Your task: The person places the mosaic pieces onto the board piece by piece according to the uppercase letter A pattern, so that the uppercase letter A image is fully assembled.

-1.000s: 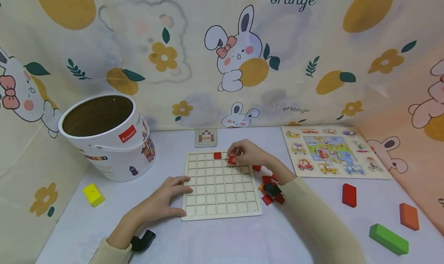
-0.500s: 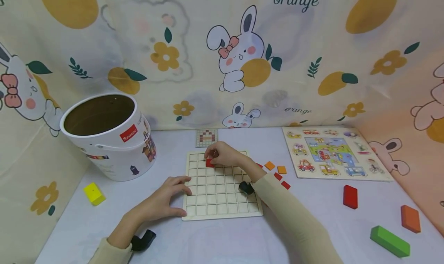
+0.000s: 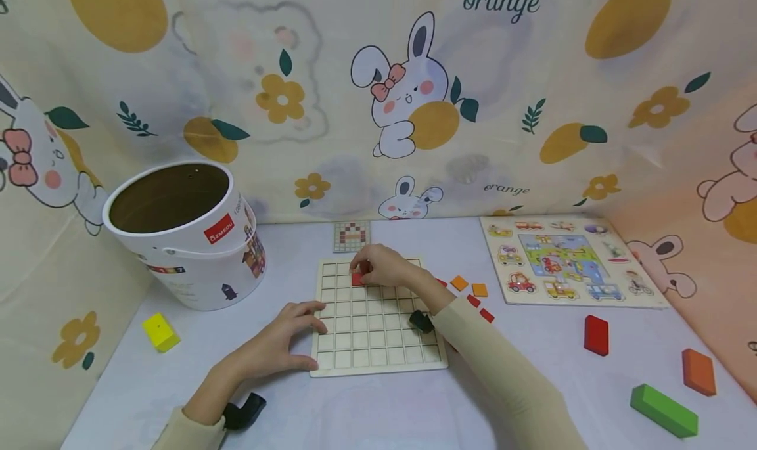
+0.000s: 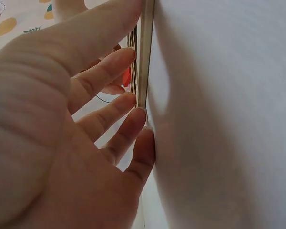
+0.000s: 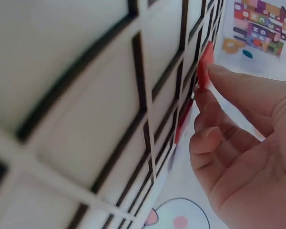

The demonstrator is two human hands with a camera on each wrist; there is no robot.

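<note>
A wooden grid board (image 3: 378,332) lies flat in the middle of the table. My right hand (image 3: 371,270) reaches over its far rows and pinches a small red tile (image 3: 357,279), which sits at a cell in the second row. In the right wrist view, the fingertips (image 5: 214,71) touch that red tile (image 5: 206,64) against the board (image 5: 86,105). My left hand (image 3: 296,338) rests with straight fingers on the board's left edge. In the left wrist view its fingers (image 4: 119,102) lie against the board's rim (image 4: 144,57).
Loose orange tiles (image 3: 459,282) and red tiles (image 3: 487,315) lie right of the board. Behind it sits a small pattern card (image 3: 351,236). A white bucket (image 3: 183,240) and a yellow block (image 3: 160,332) stand left. A picture puzzle (image 3: 568,259) and red (image 3: 595,335), orange (image 3: 698,371) and green (image 3: 662,409) blocks lie right.
My right hand has carried the red tile leftward along the board's far rows, from the right side to left of centre, uncovering the loose tiles. The left hand has stayed put.
</note>
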